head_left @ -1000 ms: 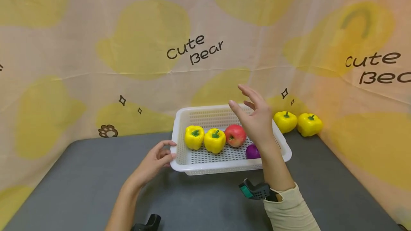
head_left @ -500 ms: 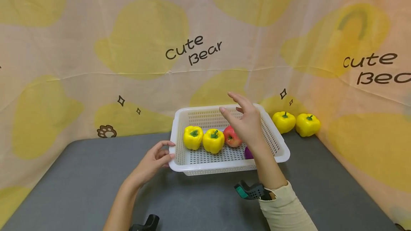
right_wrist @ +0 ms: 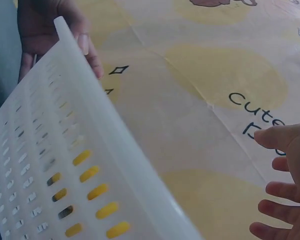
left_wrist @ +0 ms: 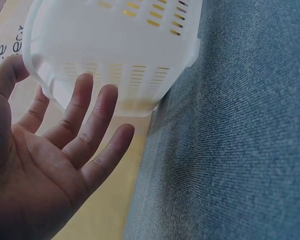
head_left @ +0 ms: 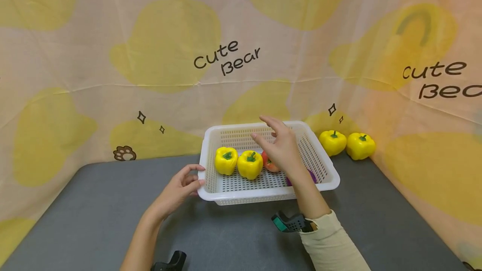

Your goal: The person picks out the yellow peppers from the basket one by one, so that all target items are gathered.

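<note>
A white plastic basket [head_left: 246, 195] stands on the grey table. In it are two yellow bell peppers, the left pepper [head_left: 226, 161] and the right pepper [head_left: 250, 165], a red apple [head_left: 269, 163] and a round purple thing [head_left: 312, 176]; my right hand and forearm partly cover the last two. My left hand [head_left: 186, 182] holds the basket's left rim between thumb and fingers; in the left wrist view, other fingers of that hand [left_wrist: 55, 150] spread beside the basket wall. My right hand [head_left: 281, 143] hovers above the basket, thumb and fingers apart, holding nothing.
Two more yellow bell peppers sit outside the basket, one [head_left: 333, 142] close to its right side and another [head_left: 360, 146] beside it against the cloth. A printed cloth backdrop [head_left: 169, 108] rises behind the table [head_left: 113, 212].
My right hand has moved left and slightly down over the basket, covering more of the apple. My left hand stays on the rim, and the basket and its contents have not visibly moved.
</note>
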`<state>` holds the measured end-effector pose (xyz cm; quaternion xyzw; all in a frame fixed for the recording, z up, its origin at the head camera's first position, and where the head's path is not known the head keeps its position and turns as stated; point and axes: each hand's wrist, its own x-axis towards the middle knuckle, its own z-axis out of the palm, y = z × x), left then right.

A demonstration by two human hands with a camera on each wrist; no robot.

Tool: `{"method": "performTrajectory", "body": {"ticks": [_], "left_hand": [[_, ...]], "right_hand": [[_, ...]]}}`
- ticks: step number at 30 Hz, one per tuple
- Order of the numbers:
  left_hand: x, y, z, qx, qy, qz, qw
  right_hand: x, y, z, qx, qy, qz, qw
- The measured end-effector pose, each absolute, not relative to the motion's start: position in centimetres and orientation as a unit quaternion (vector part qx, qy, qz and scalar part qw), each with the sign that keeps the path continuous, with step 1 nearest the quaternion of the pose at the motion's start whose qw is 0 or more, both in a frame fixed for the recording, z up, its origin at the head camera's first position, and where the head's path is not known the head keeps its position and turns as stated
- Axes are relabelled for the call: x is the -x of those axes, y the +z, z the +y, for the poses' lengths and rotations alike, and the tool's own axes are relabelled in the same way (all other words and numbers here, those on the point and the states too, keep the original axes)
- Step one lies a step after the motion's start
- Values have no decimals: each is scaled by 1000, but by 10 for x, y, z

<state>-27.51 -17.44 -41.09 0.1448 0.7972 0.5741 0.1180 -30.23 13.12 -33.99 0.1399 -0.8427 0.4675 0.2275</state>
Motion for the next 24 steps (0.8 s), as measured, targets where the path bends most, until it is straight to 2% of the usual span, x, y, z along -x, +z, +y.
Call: {"method": "performTrajectory", "body": {"ticks": [15, 24], "left_hand": [[275, -410, -173, -146, 574, 797, 118], [275, -409, -174, -144, 581, 793, 116]], "right_hand": [[312, -362, 124, -135, 404, -890, 161], [311, -366, 119, -115, 365, -919, 90]]}}
